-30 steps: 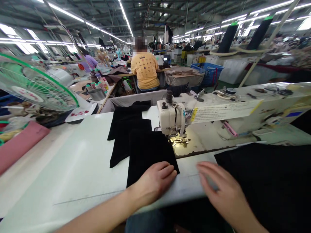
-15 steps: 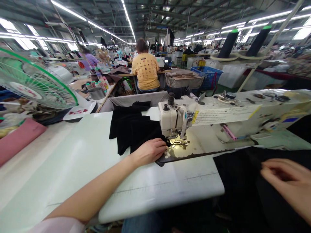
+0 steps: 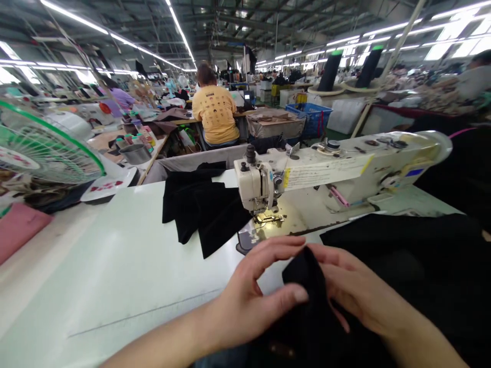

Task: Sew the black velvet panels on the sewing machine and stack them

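In front of the sewing machine (image 3: pixel 264 184), my right hand (image 3: pixel 356 286) grips the upper edge of a black fabric piece (image 3: pixel 312 286), which hangs down over the table's front edge. My left hand (image 3: pixel 249 301) is curved around the left side of that piece. Its thumb lies against the cloth, its fingers reach over near the top, and a gap shows between thumb and fingers. Several black cut pieces (image 3: pixel 207 204) lie left of the needle area, one corner close to the presser foot. More black fabric (image 3: pixel 402 255) spreads over the table's right side.
A green-rimmed fan (image 3: pixel 49 148) stands at the left, near pink fabric (image 3: pixel 23 227). Dark thread cones (image 3: pixel 330 70) rise behind the machine. A person in a yellow shirt (image 3: pixel 215 115) sits ahead, with a blue basket (image 3: pixel 312 120) to the right.
My left hand has left the black cloth by the needle and come right and nearer to me. My right hand has moved left, lifting a black piece. The view has turned right.
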`<state>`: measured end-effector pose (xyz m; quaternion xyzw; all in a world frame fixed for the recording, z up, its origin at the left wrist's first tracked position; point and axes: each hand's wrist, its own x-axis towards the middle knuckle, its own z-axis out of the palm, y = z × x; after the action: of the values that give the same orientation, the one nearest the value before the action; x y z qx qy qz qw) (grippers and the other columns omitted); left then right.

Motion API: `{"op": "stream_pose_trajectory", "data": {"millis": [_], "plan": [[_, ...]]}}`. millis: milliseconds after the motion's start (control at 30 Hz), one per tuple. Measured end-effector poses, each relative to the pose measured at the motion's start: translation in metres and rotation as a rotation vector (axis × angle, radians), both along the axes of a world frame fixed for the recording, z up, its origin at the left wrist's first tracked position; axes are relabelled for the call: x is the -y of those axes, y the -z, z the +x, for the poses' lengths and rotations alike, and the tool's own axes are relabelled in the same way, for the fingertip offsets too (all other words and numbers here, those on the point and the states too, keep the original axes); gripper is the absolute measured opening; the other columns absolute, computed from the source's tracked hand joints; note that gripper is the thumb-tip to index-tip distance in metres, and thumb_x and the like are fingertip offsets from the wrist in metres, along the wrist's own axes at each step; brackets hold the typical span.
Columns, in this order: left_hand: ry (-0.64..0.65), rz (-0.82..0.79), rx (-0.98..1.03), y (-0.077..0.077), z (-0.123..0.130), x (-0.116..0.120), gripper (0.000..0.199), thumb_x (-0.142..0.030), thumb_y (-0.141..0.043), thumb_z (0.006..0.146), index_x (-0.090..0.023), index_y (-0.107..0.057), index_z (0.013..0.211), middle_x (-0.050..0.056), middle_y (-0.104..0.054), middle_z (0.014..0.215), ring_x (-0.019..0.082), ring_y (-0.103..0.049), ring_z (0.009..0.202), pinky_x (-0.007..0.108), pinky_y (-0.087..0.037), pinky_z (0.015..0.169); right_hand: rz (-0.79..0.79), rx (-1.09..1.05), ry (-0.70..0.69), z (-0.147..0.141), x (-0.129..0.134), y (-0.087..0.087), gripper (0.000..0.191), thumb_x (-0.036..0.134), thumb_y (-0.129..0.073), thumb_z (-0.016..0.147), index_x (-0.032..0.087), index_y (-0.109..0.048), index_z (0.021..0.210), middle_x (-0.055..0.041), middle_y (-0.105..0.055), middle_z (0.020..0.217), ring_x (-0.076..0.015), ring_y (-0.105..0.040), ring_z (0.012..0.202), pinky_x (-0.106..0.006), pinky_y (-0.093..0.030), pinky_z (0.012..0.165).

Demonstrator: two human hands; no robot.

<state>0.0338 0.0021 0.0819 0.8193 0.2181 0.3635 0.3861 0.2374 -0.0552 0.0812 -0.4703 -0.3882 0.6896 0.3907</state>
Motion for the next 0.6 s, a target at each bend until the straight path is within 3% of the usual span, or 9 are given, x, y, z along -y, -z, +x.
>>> {"op": "stream_pose_trajectory", "data": {"millis": [33,100,167,267,367,433,467,533,600], "plan": [[-0.086,-0.048,0.052,-0.004,0.002,0.002,0.024,-0.036,-0.062,0.096,-0.024,-0.069,0.115,0.011,-0.073,0.119,0.026,-0.069,0.111,0.041,-0.058,0.095,0.034,-0.055,0.066,-0.012,-0.007,0.001,0.046,0.062,-0.072,0.079,0.021,-0.071,0.099,-0.0020,-0.066,0.067,-0.0132,-0.056,0.045,-0.023,-0.045,0.040],[-0.312,-0.008,0.083,-0.010,0.004,-0.004,0.016,-0.025,-0.057,0.098,-0.021,-0.071,0.093,0.006,-0.075,0.094,0.020,-0.071,0.089,0.033,-0.058,0.083,0.232,-0.081,0.280,-0.027,-0.011,0.006,0.049,0.062,-0.065,0.086,0.022,-0.069,0.114,-0.0086,-0.074,0.091,-0.0199,-0.070,0.070,-0.030,-0.059,0.060],[-0.509,0.204,0.059,-0.015,0.003,-0.015,0.013,-0.019,-0.056,0.096,-0.020,-0.067,0.089,0.003,-0.071,0.085,0.016,-0.067,0.080,0.028,-0.056,0.076,0.491,-0.001,0.455,-0.037,-0.004,0.015,0.056,0.066,-0.054,0.092,0.027,-0.062,0.131,-0.0134,-0.070,0.123,-0.0288,-0.070,0.107,-0.042,-0.061,0.083],[-0.674,0.563,0.015,-0.027,0.001,-0.020,0.010,-0.012,-0.057,0.093,-0.020,-0.062,0.095,0.002,-0.067,0.090,0.014,-0.065,0.084,0.025,-0.054,0.077,0.721,0.314,0.474,-0.056,0.016,0.029,0.073,0.065,-0.061,0.087,0.035,-0.043,0.151,-0.0097,-0.058,0.144,-0.0330,-0.059,0.129,-0.045,-0.062,0.086],[-0.680,0.696,0.036,-0.044,-0.001,-0.011,0.013,-0.012,-0.065,0.089,-0.021,-0.060,0.097,0.001,-0.065,0.090,0.013,-0.063,0.082,0.023,-0.053,0.073,0.766,0.505,0.504,-0.069,0.027,0.037,0.084,0.050,-0.071,0.086,0.037,-0.029,0.158,-0.0073,-0.056,0.146,-0.0299,-0.060,0.128,-0.039,-0.063,0.085],[-0.611,0.671,0.042,-0.056,-0.007,-0.005,0.022,-0.016,-0.074,0.084,-0.022,-0.062,0.102,0.001,-0.065,0.092,0.013,-0.063,0.081,0.024,-0.053,0.070,0.704,0.469,0.556,-0.061,0.021,0.033,0.073,0.044,-0.068,0.090,0.033,-0.037,0.154,-0.0092,-0.064,0.136,-0.0279,-0.067,0.116,-0.037,-0.061,0.085],[-0.577,0.637,0.022,-0.061,-0.012,-0.005,0.028,-0.018,-0.077,0.082,-0.022,-0.063,0.106,0.002,-0.066,0.094,0.014,-0.063,0.082,0.024,-0.054,0.070,0.646,0.443,0.555,-0.051,0.014,0.028,0.062,0.044,-0.068,0.090,0.029,-0.048,0.147,-0.0094,-0.069,0.126,-0.0271,-0.071,0.107,-0.037,-0.061,0.083],[-0.518,0.550,-0.062,-0.072,-0.024,-0.010,0.029,-0.019,-0.075,0.082,-0.022,-0.067,0.110,0.003,-0.068,0.098,0.015,-0.065,0.084,0.025,-0.054,0.071,0.537,0.464,0.495,-0.025,-0.003,0.010,0.041,0.051,-0.074,0.084,0.023,-0.072,0.114,-0.0071,-0.076,0.100,-0.0257,-0.073,0.087,-0.036,-0.059,0.076],[-0.469,0.489,-0.161,-0.084,-0.032,-0.022,0.017,-0.018,-0.069,0.086,-0.021,-0.072,0.102,0.002,-0.071,0.094,0.016,-0.067,0.084,0.026,-0.054,0.073,0.633,0.697,0.546,0.000,-0.020,-0.017,0.036,0.058,-0.073,0.082,0.023,-0.075,0.090,-0.0037,-0.074,0.085,-0.0224,-0.069,0.076,-0.035,-0.055,0.072]]}}
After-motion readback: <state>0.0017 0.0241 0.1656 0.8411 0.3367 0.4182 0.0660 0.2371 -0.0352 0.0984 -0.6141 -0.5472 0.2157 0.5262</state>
